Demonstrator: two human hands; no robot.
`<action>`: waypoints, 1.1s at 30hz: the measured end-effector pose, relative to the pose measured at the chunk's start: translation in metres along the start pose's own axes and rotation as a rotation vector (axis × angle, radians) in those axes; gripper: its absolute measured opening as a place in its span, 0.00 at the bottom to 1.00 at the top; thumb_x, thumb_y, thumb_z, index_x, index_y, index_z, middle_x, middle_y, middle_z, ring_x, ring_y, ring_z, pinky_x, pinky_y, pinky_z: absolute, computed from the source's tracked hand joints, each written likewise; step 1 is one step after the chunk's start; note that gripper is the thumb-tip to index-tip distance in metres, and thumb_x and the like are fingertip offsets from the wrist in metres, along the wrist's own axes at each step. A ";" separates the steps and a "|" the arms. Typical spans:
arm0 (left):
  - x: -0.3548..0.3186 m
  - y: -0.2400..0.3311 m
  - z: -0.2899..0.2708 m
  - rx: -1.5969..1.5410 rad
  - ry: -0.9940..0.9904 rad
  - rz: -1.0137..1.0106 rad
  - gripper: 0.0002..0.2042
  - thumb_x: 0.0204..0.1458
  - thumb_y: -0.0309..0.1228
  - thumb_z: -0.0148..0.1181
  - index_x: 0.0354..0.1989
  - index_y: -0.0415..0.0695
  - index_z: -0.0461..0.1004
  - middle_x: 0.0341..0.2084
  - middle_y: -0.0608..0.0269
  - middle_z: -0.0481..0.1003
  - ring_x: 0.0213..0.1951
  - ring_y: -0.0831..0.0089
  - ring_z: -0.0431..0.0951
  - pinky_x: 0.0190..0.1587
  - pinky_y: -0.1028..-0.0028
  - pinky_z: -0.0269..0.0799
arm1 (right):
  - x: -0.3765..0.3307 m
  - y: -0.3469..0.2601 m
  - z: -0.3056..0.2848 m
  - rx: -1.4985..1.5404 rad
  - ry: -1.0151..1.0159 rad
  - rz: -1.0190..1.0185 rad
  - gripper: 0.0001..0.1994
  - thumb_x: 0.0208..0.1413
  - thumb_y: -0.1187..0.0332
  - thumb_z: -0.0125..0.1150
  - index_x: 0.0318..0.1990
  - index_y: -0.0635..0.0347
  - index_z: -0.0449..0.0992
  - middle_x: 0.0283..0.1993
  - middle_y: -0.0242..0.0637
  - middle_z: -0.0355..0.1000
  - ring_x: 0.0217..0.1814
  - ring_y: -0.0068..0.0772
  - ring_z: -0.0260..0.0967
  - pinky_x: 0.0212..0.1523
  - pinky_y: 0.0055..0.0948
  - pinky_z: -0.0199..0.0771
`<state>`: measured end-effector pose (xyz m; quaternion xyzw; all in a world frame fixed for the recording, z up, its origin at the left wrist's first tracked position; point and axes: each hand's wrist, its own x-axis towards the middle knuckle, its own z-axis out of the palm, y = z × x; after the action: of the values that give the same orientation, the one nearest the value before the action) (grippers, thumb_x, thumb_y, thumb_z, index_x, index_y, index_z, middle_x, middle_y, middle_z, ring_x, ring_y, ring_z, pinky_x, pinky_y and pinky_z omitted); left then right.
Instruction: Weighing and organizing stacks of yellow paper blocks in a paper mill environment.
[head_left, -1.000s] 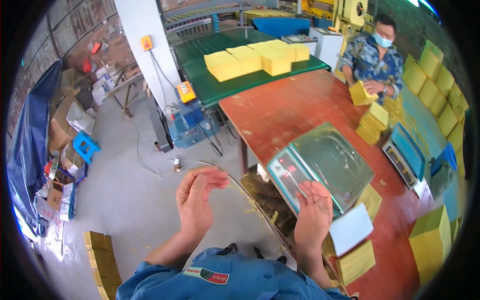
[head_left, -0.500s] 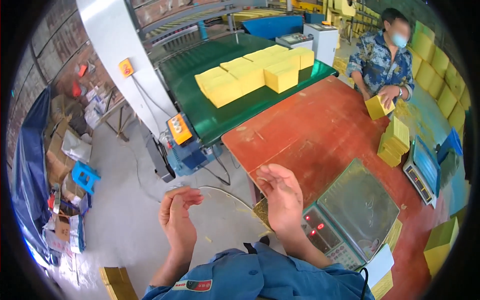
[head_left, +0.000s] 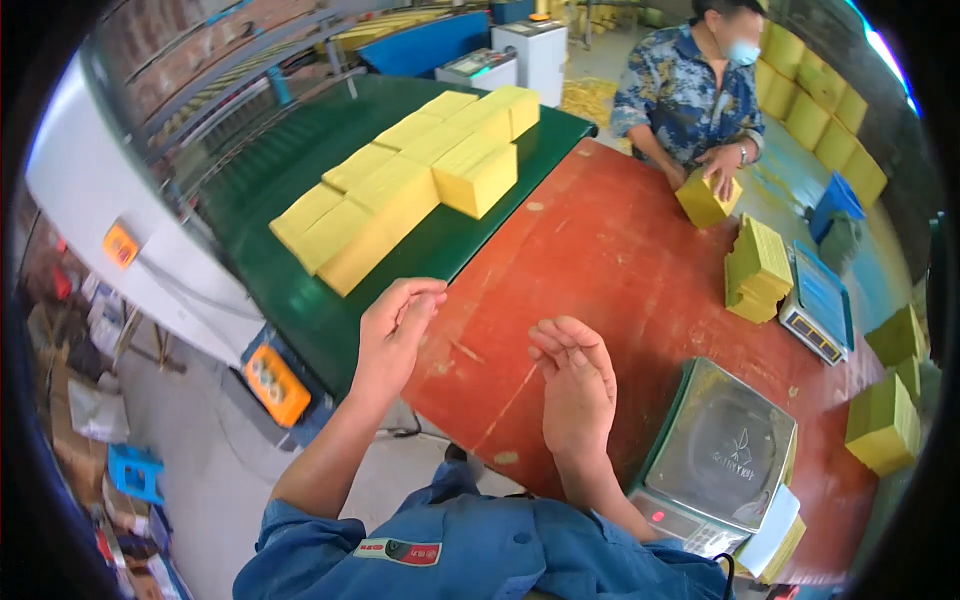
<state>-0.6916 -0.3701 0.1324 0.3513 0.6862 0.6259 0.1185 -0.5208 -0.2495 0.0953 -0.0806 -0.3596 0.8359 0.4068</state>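
Note:
My left hand is raised over the near corner of the red table, beside the green belt. Its fingers curve loosely, and nothing shows in them. My right hand hovers above the table too, palm turned inward and fingers bent, also without an object. A gap separates the two hands. Ahead of the left hand, several blocks of stacked yellow paper sit in rows on the belt. To the right of my right hand stands a weighing scale with a bare, scratched metal plate.
Across the red table, a masked person grips a yellow block. Near that person are another yellow stack and a blue-topped scale. An orange button box hangs by the belt's corner; a blue stool is lower left.
My view has swung right and I am closer to the table and belt. My left hand has gone from above the floor to the table's corner. The other person still handles a yellow block.

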 end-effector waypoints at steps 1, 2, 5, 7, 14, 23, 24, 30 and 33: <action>0.028 -0.014 -0.004 -0.016 -0.023 0.008 0.12 0.64 0.29 0.48 0.46 0.35 0.76 0.44 0.58 0.77 0.46 0.72 0.77 0.50 0.72 0.72 | 0.015 0.009 0.002 -0.002 0.026 -0.029 0.15 0.65 0.72 0.48 0.56 0.64 0.71 0.55 0.40 0.73 0.60 0.35 0.69 0.61 0.37 0.65; 0.054 -0.031 -0.005 0.007 -0.050 0.018 0.12 0.65 0.30 0.48 0.46 0.36 0.76 0.44 0.59 0.77 0.46 0.72 0.77 0.50 0.73 0.71 | 0.029 0.018 0.003 -0.019 0.043 -0.043 0.15 0.65 0.72 0.48 0.56 0.64 0.71 0.55 0.40 0.73 0.60 0.35 0.69 0.61 0.37 0.65; 0.124 -0.052 -0.011 -0.018 -0.122 0.039 0.12 0.64 0.30 0.50 0.45 0.36 0.76 0.44 0.59 0.77 0.46 0.73 0.77 0.51 0.74 0.71 | 0.070 0.040 0.018 -0.048 0.081 -0.078 0.15 0.64 0.74 0.48 0.56 0.65 0.71 0.54 0.40 0.73 0.58 0.33 0.69 0.61 0.36 0.65; 0.170 -0.077 -0.015 0.049 -0.113 0.097 0.10 0.63 0.29 0.52 0.45 0.35 0.76 0.43 0.61 0.78 0.46 0.74 0.77 0.51 0.74 0.71 | 0.107 0.052 0.030 -0.239 0.062 -0.158 0.15 0.63 0.75 0.47 0.55 0.64 0.72 0.53 0.38 0.73 0.56 0.30 0.68 0.61 0.34 0.65; 0.296 -0.162 -0.004 0.574 0.021 0.385 0.15 0.56 0.30 0.58 0.49 0.34 0.74 0.51 0.46 0.75 0.54 0.53 0.75 0.57 0.63 0.70 | 0.280 0.102 0.013 -0.645 0.051 -0.170 0.13 0.62 0.72 0.53 0.53 0.64 0.72 0.50 0.34 0.73 0.55 0.27 0.67 0.59 0.30 0.64; 0.351 -0.219 0.022 0.793 -0.084 0.430 0.22 0.56 0.32 0.58 0.55 0.28 0.69 0.59 0.42 0.68 0.62 0.48 0.67 0.65 0.58 0.62 | 0.451 0.188 -0.051 -0.785 0.253 -0.121 0.19 0.60 0.63 0.60 0.55 0.66 0.72 0.50 0.39 0.73 0.54 0.30 0.67 0.58 0.30 0.64; 0.350 -0.225 0.023 0.841 -0.065 0.478 0.22 0.56 0.32 0.57 0.55 0.28 0.69 0.58 0.42 0.68 0.62 0.49 0.67 0.65 0.57 0.61 | 0.459 0.195 -0.055 -0.692 0.235 0.007 0.21 0.60 0.61 0.61 0.55 0.66 0.72 0.50 0.39 0.73 0.55 0.31 0.67 0.58 0.30 0.64; 0.339 -0.227 0.027 0.883 -0.011 0.541 0.20 0.56 0.30 0.55 0.54 0.28 0.69 0.56 0.42 0.70 0.61 0.49 0.68 0.66 0.56 0.60 | 0.466 0.214 -0.087 -0.604 0.172 0.136 0.28 0.59 0.52 0.61 0.56 0.69 0.72 0.52 0.41 0.74 0.54 0.32 0.69 0.58 0.30 0.64; 0.324 -0.224 0.019 0.828 -0.047 0.551 0.19 0.54 0.28 0.54 0.52 0.30 0.71 0.55 0.43 0.71 0.60 0.50 0.69 0.65 0.57 0.61 | 0.436 0.209 -0.088 -0.712 0.190 0.086 0.29 0.59 0.50 0.60 0.55 0.69 0.73 0.51 0.42 0.75 0.53 0.32 0.69 0.56 0.30 0.65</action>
<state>-0.9898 -0.1439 0.0074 0.5512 0.7559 0.3008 -0.1853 -0.8992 0.0337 -0.0398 -0.3091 -0.5849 0.6635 0.3495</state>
